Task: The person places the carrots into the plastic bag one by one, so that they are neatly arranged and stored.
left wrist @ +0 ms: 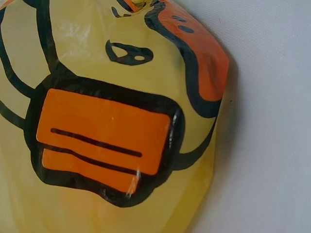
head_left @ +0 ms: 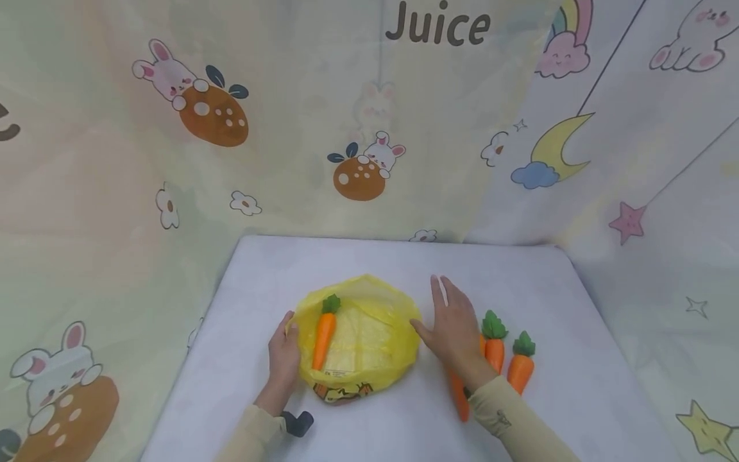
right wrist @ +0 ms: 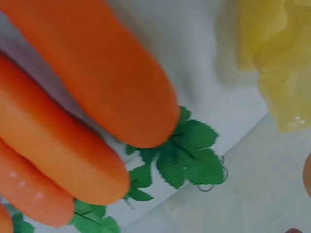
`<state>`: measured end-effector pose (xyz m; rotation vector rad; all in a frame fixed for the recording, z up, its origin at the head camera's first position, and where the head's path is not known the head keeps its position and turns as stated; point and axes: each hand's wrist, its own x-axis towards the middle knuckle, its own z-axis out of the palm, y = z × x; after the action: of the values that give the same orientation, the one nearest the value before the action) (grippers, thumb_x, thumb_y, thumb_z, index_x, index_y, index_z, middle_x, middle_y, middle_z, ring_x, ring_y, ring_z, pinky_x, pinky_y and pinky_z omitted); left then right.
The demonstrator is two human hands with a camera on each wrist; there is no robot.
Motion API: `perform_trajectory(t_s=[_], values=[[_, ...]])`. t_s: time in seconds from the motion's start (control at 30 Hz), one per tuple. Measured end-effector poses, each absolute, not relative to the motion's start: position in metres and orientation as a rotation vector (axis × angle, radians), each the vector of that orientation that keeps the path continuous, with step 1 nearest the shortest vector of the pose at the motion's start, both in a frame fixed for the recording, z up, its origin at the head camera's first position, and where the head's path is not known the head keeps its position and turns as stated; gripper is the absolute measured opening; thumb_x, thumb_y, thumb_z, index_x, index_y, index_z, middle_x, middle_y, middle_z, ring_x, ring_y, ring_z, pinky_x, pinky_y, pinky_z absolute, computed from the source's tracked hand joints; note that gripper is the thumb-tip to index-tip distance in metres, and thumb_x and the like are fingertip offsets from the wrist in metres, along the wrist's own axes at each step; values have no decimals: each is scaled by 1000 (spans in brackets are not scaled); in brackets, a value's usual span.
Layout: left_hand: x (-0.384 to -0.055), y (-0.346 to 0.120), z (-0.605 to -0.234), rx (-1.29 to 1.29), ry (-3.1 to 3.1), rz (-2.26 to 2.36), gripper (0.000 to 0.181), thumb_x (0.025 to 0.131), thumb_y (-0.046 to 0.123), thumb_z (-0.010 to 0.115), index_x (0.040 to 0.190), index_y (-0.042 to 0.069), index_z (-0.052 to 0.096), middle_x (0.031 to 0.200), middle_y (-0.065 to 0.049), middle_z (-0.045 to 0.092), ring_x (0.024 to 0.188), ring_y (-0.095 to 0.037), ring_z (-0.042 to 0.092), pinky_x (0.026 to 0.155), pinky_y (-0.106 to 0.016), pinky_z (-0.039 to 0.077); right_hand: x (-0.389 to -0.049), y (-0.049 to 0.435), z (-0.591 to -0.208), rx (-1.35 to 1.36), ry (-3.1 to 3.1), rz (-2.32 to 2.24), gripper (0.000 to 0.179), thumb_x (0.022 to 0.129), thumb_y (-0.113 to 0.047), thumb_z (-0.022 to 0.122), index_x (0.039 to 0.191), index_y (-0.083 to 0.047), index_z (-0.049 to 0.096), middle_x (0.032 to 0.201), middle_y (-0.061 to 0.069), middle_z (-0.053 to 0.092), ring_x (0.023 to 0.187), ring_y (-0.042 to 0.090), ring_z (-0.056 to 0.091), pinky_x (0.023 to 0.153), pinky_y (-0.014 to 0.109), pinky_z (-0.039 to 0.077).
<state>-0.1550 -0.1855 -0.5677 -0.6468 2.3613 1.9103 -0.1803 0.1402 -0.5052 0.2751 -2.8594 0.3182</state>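
Note:
A yellow plastic bag (head_left: pixel 398 359) stands with its mouth spread wide on the table, one toy carrot (head_left: pixel 325 337) with green leaves lying inside against its left side. My left hand (head_left: pixel 283 357) grips the bag's left rim. In the left wrist view the bag's printed side (left wrist: pixel 116 136) fills most of the picture. Just right of the bag, my right hand (head_left: pixel 456 327) is held with fingers extended, holding nothing. Under and beside the right wrist lie several more carrots (head_left: pixel 521 372), partly hidden by the arm. Their rounded orange bodies (right wrist: pixel 107 73) show large in the right wrist view.
A white table (head_left: pixel 260 263) carries everything, its back edge meeting a printed cloth backdrop (head_left: pixel 300 212) with cartoon rabbits. Cloth also hangs along both sides. A small black device (head_left: pixel 297 423) sits by the left wrist.

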Motion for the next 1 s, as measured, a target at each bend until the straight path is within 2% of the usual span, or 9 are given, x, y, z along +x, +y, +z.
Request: perform_trajectory(t_s=[0.2, 0.33, 0.53, 0.73, 0.9, 1.0], values=[[-155, -186, -566, -637, 2370, 1909, 55, 111, 30, 34, 162, 13, 22, 167, -9, 22, 152, -29, 19, 122, -49, 21, -170, 151, -513, 82, -3000, 402, 124, 79, -49, 83, 159, 6, 6, 154, 32, 33, 138, 46, 39, 114, 57, 35], [-154, -186, -566, -605, 2366, 1921, 55, 112, 31, 34, 162, 13, 22, 167, -9, 22, 153, -29, 19, 122, -49, 21, -162, 158, -518, -48, -3093, 480, 129, 79, -48, 84, 156, 11, -1, 151, 38, 34, 136, 50, 40, 111, 60, 37], [-154, -185, -566, -581, 2352, 1948, 54, 111, 29, 35, 162, 14, 23, 167, -6, 22, 153, -28, 19, 122, -49, 21, -153, 166, -527, -173, -3217, 515, 124, 79, -49, 83, 153, 17, 9, 143, 41, 39, 127, 52, 47, 104, 60, 45], [-155, -185, -564, -601, 2351, 1953, 54, 112, 29, 35, 162, 13, 23, 167, -7, 22, 153, -29, 18, 122, -49, 21, -147, 169, -530, -163, -3254, 486, 111, 80, -49, 81, 146, 22, 26, 142, 43, 40, 128, 54, 45, 105, 60, 43], [-154, -185, -562, -579, 2362, 1968, 54, 112, 27, 34, 162, 10, 23, 167, -9, 22, 153, -30, 19, 122, -49, 20, -147, 171, -535, -191, -3283, 497, 104, 81, -48, 81, 141, 22, 35, 136, 41, 48, 124, 51, 50, 103, 59, 45], [-153, -186, -562, -576, 2363, 1968, 54, 112, 28, 34, 161, 9, 23, 167, -9, 22, 153, -30, 18, 122, -49, 20, -148, 172, -539, -213, -3316, 492, 99, 80, -48, 81, 138, 22, 41, 130, 39, 52, 115, 47, 55, 98, 58, 49]])
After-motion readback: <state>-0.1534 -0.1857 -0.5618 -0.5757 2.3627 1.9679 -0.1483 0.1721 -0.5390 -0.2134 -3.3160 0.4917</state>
